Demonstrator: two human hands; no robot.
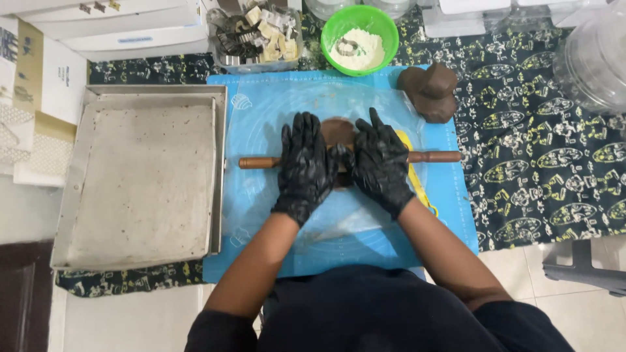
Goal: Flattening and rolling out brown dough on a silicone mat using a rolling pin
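Note:
Both my hands wear black gloves and press flat on a wooden rolling pin (257,161) that lies crosswise over a blue silicone mat (274,124). My left hand (304,166) covers the pin's left half, my right hand (380,161) its right half. Under the pin sits a flattened piece of brown dough (336,130), partly hidden by my fingers. A larger lump of the same brown dough (430,91) rests at the mat's far right corner. A yellow strip (415,173) lies on the mat beneath my right wrist.
A large metal baking tray (143,182) lies left of the mat. Behind the mat stand a green bowl of flour (360,39) with a cutter in it and a container of cutters (257,36). White boxes are at far left, clear containers at far right, on a patterned cloth (541,143).

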